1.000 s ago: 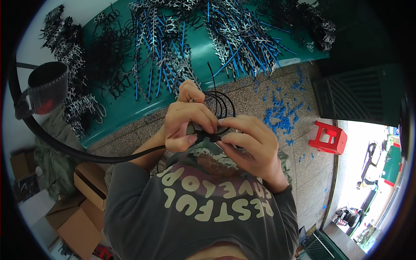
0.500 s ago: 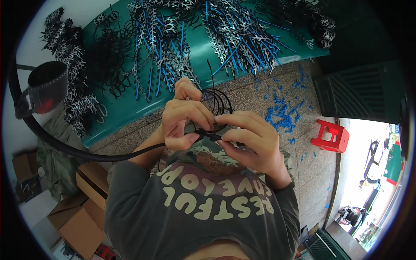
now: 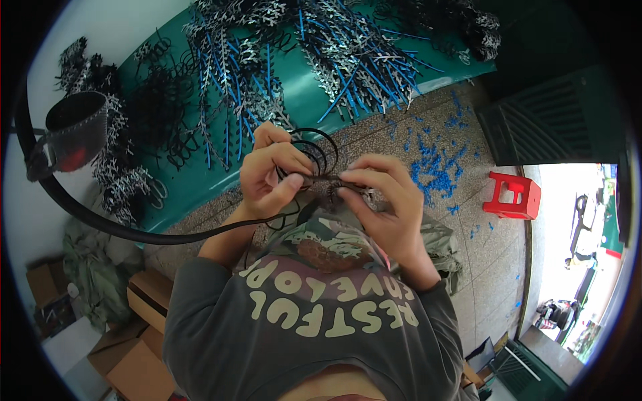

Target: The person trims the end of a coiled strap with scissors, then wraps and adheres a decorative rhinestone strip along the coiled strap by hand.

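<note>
Close in front of my chest, my two hands work on a thin black cord. Thumb and fingers of my left hand (image 3: 277, 172) pinch it, and loops of the black cord (image 3: 328, 142) rise behind that hand. My right hand (image 3: 386, 197) pinches the same piece a short way to the right, thumb below and fingers above. A short dark stretch spans the gap between the fingertips. Small jagged dark bits show by my right fingers, too blurred to tell exactly. One thin strand hangs below my left hand.
A green-covered table (image 3: 294, 73) ahead carries bundles of black-silver jagged strips with blue rods (image 3: 348, 83). Blue scraps (image 3: 438, 167) litter the floor. A red stool (image 3: 513, 196) stands right; cardboard boxes (image 3: 144, 364) lie lower left. A thick black tube (image 3: 100, 220) arcs across the left.
My hands have drawn slightly apart, the left moving left and a dark stretch now showing between them. The upright cord end has gone and the loops stand wider. The view has shifted a little.
</note>
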The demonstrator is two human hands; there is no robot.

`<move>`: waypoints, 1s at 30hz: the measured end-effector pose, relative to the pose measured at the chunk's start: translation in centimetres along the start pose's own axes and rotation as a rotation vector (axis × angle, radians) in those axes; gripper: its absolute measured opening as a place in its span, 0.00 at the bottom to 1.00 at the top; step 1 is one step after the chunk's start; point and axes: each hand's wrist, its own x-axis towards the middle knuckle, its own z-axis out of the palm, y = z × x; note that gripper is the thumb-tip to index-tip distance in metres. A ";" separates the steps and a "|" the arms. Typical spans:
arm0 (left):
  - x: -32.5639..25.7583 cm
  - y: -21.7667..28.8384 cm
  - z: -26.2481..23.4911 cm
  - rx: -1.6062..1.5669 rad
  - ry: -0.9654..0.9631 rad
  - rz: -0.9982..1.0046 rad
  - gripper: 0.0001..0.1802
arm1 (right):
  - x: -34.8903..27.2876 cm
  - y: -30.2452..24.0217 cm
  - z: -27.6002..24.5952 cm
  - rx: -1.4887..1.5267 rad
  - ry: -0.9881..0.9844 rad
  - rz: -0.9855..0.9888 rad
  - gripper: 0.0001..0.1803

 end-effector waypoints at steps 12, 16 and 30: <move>2.8 -0.2 4.7 -0.034 0.042 -0.367 0.06 | -0.2 3.0 -3.8 0.231 0.246 0.230 0.34; 3.7 0.1 6.3 -0.162 0.046 -0.404 0.07 | 0.2 4.3 -5.6 0.226 0.233 0.147 0.32; 5.9 0.6 11.0 -0.483 0.012 -0.534 0.11 | 0.3 5.7 -10.4 0.311 0.136 0.184 0.33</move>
